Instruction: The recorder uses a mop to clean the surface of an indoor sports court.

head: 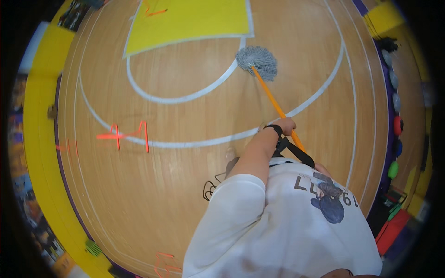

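A string mop with a grey head (259, 62) rests on the wooden court floor, beside the end of a white curved line. Its orange handle (271, 95) slants back towards my body. My left hand (286, 125) is wrapped around this handle, and a black band (274, 129) circles the wrist. Close to my waist, only a sliver of my right hand (323, 169) shows past my white shirt. Its fingers are hidden, as is the upper end of the handle behind a black strap (300, 154).
Orange low hurdles (118, 136) stand on the floor to the left, with another orange frame (167, 266) lower down. Black looped frames (208, 190) are beside my left arm. Several coloured round objects (398, 125) line the right edge. Yellow padding (38, 139) borders the left side.
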The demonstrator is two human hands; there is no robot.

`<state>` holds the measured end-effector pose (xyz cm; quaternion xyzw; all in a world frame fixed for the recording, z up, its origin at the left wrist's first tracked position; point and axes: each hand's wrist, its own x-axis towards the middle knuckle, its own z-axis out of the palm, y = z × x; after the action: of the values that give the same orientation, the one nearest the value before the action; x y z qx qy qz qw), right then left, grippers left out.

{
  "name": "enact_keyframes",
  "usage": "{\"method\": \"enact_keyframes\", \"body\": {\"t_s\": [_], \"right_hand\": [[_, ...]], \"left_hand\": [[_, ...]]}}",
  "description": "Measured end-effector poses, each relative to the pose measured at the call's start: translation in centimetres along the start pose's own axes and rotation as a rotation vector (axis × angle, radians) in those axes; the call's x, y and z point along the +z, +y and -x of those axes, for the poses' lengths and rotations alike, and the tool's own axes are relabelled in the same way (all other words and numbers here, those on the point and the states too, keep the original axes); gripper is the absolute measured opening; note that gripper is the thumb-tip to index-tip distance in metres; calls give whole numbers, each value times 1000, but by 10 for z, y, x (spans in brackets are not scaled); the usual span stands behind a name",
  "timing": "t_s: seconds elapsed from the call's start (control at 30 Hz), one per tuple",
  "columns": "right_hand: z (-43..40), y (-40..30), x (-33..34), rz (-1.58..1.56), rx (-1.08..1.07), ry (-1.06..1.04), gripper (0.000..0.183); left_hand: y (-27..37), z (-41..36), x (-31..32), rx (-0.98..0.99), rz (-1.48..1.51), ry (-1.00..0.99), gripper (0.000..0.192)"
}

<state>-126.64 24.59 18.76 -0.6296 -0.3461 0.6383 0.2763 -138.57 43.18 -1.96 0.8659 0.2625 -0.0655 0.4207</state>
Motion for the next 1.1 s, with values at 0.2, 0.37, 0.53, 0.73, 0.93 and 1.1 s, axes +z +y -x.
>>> {"method": "enact_keyframes", "body": {"t_s": [0.2,0.37,0.53,0.73,0.93,1.1], "right_hand": [[12,9,43,159,-56,-136,26],[24,28,82,263,-152,-222,26],[36,48,106,351,-280,-284,27],[60,38,110,485,-323,-316,38],[15,67,102,-243,317,-453,14],[24,115,46,-304,553,-374,18]], "left_hand": [[-28,110,26,-211,112,109,31],[-41,202,44,-241,142,71,32],[-45,274,75,-408,281,-125,35],[-54,294,118,-454,673,-365,31],[-121,303,231,-329,1124,-77,35],[-58,226,198,-471,738,-296,38]]}}
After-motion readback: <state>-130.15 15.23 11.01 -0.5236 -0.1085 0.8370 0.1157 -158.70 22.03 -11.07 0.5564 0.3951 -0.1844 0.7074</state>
